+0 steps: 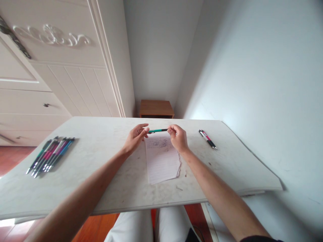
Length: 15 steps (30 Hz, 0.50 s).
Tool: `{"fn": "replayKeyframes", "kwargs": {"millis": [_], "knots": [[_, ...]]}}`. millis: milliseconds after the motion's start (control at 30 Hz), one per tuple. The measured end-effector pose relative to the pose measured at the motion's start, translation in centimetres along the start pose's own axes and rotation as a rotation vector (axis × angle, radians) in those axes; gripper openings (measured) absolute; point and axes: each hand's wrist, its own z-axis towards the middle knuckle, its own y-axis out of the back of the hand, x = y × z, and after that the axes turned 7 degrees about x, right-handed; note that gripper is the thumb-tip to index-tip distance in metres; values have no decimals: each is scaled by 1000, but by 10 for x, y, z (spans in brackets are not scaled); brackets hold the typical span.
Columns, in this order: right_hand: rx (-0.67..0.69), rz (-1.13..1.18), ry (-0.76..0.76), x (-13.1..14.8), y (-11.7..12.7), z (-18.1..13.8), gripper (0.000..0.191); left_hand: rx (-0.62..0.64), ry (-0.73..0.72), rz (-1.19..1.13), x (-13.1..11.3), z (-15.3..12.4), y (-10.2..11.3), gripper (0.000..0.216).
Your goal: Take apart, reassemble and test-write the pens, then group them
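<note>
A green pen (158, 130) with a black grip section is held level between my two hands, above the top edge of a paper sheet. My left hand (136, 136) pinches its green end between thumb and fingers. The black end sits in the closed fingertips of my right hand (178, 137), which hide its tip. Beneath them lies the lined paper sheet (161, 164), with dark scribbles near its top and a torn right edge.
Several pens (50, 154) in mixed colours lie side by side at the table's left. Two pens (208, 139) rest together on the right. A white table (121, 191) carries everything. White cabinet (75, 80) stands left, a wall (264, 101) right, a brown wooden box (156, 107) beyond.
</note>
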Motion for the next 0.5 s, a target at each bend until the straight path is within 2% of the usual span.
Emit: {"fn": "replayKeyframes", "kwargs": {"millis": [200,500], "knots": [[21,5,11,1,0,-1,13,29,8,125,-1,0,1,48],[46,-40,-24,0,0,-1,13,-80,6,152,8,5,2,40]]}}
